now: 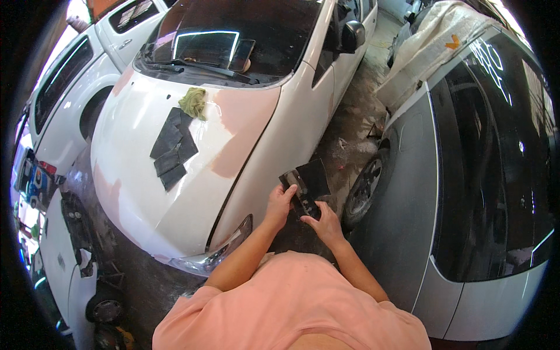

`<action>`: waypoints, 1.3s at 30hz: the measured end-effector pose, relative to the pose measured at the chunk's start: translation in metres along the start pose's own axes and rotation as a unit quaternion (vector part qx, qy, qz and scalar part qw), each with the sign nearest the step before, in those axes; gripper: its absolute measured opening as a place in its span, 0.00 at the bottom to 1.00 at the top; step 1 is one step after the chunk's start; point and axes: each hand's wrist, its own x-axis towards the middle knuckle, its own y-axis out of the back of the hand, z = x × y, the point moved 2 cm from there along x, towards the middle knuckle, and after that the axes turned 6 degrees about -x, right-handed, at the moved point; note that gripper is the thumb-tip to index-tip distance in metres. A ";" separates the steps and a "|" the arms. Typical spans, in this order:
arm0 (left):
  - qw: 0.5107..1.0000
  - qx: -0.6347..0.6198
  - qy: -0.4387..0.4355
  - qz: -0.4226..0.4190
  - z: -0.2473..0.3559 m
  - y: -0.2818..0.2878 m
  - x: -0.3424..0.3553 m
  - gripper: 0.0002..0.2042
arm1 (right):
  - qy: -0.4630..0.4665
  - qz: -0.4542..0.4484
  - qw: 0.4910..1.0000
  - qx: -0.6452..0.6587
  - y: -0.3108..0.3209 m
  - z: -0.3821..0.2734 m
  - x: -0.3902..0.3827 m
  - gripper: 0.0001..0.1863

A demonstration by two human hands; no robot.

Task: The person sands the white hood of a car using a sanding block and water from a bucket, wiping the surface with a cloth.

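- Down in the head view, the person's left hand (279,204) grips the left edge of a dark, flat, rectangular sheet of sandpaper (307,182), with its fingers curled over that edge.
- The right hand (324,223) pinches the lower end of the same dark sheet from below, fingertips touching it, so both hands hold it together.
- The sheet is held in the air over the gap between two cars, above the wet, stained concrete floor (350,125), and it looks partly folded or creased along its middle.
- Just left of the hands stands a white car with a sanded bonnet (140,169), showing pinkish patches of primer or filler (242,125) on the bonnet and front wing.
- On that bonnet lie several more dark sheets of sandpaper (173,149), overlapping one another, and just above them rests a crumpled yellow-green rag (194,102).
- Behind the windscreen of the white car sits a flat dark tablet-like object (240,55) near the wiper.
- Right of the hands is a silver-grey car with dark glass (408,210); its front wheel (363,189) is just beside the held sheet.
- A pale cloth cover (434,35) is draped over the far part of the grey car.
- A white pickup (87,70) stands at the upper left, well apart from the hands.
- The person's salmon-pink shirt (291,303) fills the lower edge.
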 end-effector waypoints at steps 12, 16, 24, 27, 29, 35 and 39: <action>0.991 -0.093 -0.018 -0.098 0.047 -0.001 0.011 0.13 | -0.021 -0.073 0.878 0.472 0.002 -0.043 0.060 0.27; 0.994 -0.098 -0.035 -0.040 0.070 0.009 0.035 0.18 | 0.053 0.026 0.955 0.292 -0.008 -0.067 0.083 0.31; 0.979 -0.155 -0.121 0.054 0.131 -0.001 0.037 0.14 | 0.216 0.176 0.960 0.026 -0.019 -0.105 0.113 0.39; 0.975 -0.160 -0.125 0.091 0.126 0.018 0.057 0.17 | 0.236 0.172 0.956 0.010 -0.024 -0.123 0.116 0.39; 0.952 -0.179 -0.220 0.113 0.125 0.029 0.070 0.21 | 0.253 0.152 0.955 0.001 -0.031 -0.135 0.122 0.40; 0.939 -0.025 -0.295 0.175 0.161 0.025 0.084 0.18 | 0.275 0.108 0.953 -0.064 -0.023 -0.156 0.158 0.39; 0.926 0.073 -0.317 0.191 0.202 0.027 0.121 0.11 | 0.273 0.136 0.950 -0.072 -0.028 -0.170 0.200 0.39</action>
